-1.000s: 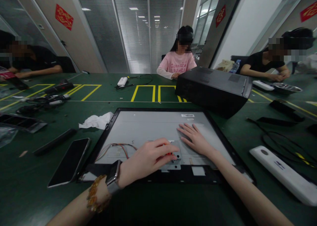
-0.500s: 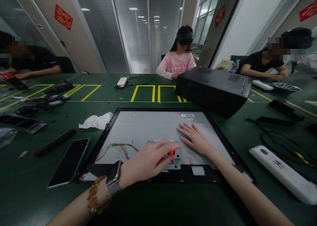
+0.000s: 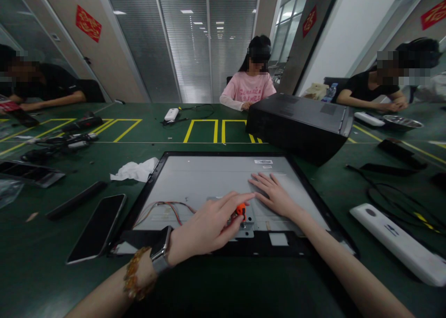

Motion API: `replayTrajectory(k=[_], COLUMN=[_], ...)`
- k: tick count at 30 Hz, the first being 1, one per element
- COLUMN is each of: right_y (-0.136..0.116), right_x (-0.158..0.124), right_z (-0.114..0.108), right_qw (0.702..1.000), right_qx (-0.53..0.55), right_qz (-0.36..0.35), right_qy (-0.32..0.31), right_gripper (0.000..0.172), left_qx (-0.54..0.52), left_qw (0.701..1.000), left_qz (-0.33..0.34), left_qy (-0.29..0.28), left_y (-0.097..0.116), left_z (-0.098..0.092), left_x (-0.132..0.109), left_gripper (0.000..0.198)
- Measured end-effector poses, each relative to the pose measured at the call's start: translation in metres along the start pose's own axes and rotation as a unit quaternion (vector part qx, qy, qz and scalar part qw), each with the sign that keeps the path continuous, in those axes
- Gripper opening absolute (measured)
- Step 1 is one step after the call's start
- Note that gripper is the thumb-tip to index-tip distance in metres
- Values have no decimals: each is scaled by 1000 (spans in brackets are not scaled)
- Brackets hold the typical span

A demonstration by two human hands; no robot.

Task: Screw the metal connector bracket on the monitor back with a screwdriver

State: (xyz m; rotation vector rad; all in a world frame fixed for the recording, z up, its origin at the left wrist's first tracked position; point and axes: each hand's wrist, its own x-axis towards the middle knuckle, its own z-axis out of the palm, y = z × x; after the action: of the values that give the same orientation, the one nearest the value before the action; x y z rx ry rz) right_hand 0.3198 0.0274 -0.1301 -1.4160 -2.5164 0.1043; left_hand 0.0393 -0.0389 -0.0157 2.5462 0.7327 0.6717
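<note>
At the lower centre of the frame, the left hand [image 3: 205, 225] pinches a small orange-handled screwdriver [image 3: 240, 210] between thumb and fingertips. Its tip stands on a small silver metal bracket [image 3: 245, 230] at the near edge of a large flat grey metal-backed display panel [image 3: 209, 176] lying on the green worktop [image 3: 52, 271]. The screwdriver looks light and stiff, best gripped by its orange handle. Just beyond, the right hand [image 3: 275, 195] lies spread flat, palm down, on the panel. The panel seems broad, thin and fragile, safest held by its black frame edges. Thin coloured wires [image 3: 167, 206] cross its left part. A black smartphone [image 3: 99, 227] lies at the lower left. A black box-shaped case [image 3: 299, 122] sits further back, right of centre.
</note>
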Motion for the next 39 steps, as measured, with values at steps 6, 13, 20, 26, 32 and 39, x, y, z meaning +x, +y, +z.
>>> replayTrajectory(k=[6,13,20,26,32,39], right_y=[1,1,0,1,0,0], right_x=[1,0,0,0,0,0], right_z=[1,1,0,0,0,0], right_qw=[1000,1000,1000,1000,1000,1000], right_qx=[-2,-1,1,-4,1,-3], right_qz=[4,1,2,2,0,1], right_qy=[-4,-1,-3,-5,1,-5], right_gripper=[48,48,48,48,47,47], left_qx=[98,93,21,72,34,64], left_qw=[992,993,999,996,999,998], left_qz=[46,27,10,14,-6,3], left_qy=[68,60,45,48,8,29], left_y=[-8,1,-3,-7,2,-6], left_z=[12,4,1,6,-2,6], left_x=[-4,-3,0,-3,-1,-1], left_gripper=[23,33,36,21,37,27])
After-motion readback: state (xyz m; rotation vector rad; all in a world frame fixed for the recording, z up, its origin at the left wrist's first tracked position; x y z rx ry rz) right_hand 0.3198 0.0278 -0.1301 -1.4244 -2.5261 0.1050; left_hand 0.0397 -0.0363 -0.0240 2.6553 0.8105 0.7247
